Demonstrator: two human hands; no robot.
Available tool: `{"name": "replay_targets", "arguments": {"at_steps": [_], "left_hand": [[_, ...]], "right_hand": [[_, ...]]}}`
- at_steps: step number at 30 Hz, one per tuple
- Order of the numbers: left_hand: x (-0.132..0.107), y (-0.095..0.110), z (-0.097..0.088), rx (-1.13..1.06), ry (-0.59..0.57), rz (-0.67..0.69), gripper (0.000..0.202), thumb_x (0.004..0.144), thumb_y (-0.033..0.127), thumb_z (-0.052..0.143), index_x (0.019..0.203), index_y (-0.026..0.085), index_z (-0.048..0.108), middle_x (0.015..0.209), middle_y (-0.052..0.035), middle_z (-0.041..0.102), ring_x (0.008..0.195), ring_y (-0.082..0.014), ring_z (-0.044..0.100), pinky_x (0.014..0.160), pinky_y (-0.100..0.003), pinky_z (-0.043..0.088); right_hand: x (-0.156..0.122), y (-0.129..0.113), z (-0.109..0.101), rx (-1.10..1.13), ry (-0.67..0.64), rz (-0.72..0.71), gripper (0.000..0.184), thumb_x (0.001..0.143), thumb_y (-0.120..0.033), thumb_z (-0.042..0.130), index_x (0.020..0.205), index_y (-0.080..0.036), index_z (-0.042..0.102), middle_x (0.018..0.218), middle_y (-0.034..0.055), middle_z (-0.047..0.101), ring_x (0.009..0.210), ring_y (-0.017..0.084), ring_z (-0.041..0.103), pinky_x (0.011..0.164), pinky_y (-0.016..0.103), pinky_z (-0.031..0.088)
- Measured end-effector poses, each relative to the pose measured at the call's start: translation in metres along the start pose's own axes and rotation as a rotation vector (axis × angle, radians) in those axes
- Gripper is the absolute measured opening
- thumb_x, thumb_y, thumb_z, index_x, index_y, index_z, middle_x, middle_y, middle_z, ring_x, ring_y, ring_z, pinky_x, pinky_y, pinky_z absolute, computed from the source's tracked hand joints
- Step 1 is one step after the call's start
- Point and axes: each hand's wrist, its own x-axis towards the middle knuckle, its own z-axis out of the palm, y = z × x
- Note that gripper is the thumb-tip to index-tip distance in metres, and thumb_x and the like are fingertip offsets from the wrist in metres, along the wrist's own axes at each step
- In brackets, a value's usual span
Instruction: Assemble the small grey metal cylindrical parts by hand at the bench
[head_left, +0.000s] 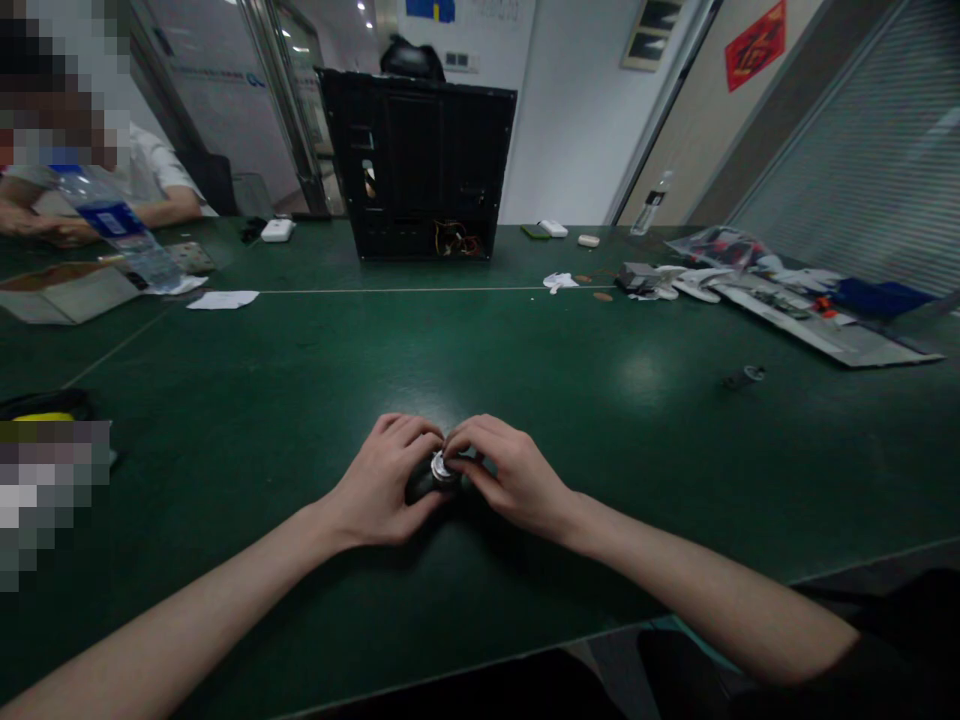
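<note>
A small round part (442,468), silvery on top and dark around its side, sits between my hands near the front of the green table (315,380). Around its left side curl the fingers and thumb of my left hand (386,482), gripping it. My right hand (514,470) pinches at its upper face from the right, with thumb and fingertips together. Whether those fingertips hold a separate small piece is hidden. A small dark cylindrical piece with a ring-like end (744,377) lies apart on the table to the right.
A large black panel casing (431,170) stands at the back. At right, a white board (847,345) bears loose parts and bags. On the left are an open carton (71,295), a water bottle (124,230) and a paper sheet (223,300). A person in white sits at far left.
</note>
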Motion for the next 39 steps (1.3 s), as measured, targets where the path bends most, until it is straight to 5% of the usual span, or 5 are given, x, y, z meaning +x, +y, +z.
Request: {"name": "replay_targets", "arguments": {"at_steps": [23, 32, 39], "left_hand": [[0.002, -0.002, 0.003, 0.033, 0.031, -0.024, 0.023, 0.077, 0.031, 0.06, 0.097, 0.018, 0.059, 0.1, -0.0079, 0.061, 0.094, -0.0257, 0.054, 0.087, -0.044, 0.039], [0.003, -0.007, 0.006, 0.035, 0.072, -0.085, 0.02, 0.079, 0.03, 0.059, 0.095, 0.018, 0.057, 0.098, -0.0061, 0.061, 0.094, -0.0246, 0.055, 0.087, -0.043, 0.038], [0.002, -0.008, 0.006, 0.028, 0.057, -0.093, 0.021, 0.079, 0.03, 0.059, 0.096, 0.019, 0.056, 0.099, -0.0062, 0.061, 0.095, -0.0251, 0.055, 0.087, -0.043, 0.038]], "right_hand": [[0.005, 0.001, -0.015, 0.047, 0.073, 0.045, 0.016, 0.083, -0.014, 0.054, 0.098, -0.019, 0.057, 0.092, 0.0042, 0.063, 0.081, 0.014, 0.057, 0.074, 0.029, 0.046], [0.003, 0.026, -0.01, -0.216, -0.244, 0.115, 0.02, 0.079, -0.011, 0.053, 0.098, -0.017, 0.059, 0.09, 0.0059, 0.064, 0.082, 0.017, 0.057, 0.072, 0.029, 0.042], [0.005, 0.025, -0.017, -0.213, -0.325, 0.094, 0.02, 0.082, -0.02, 0.057, 0.101, -0.017, 0.059, 0.094, 0.007, 0.065, 0.086, 0.019, 0.058, 0.077, 0.032, 0.042]]}}
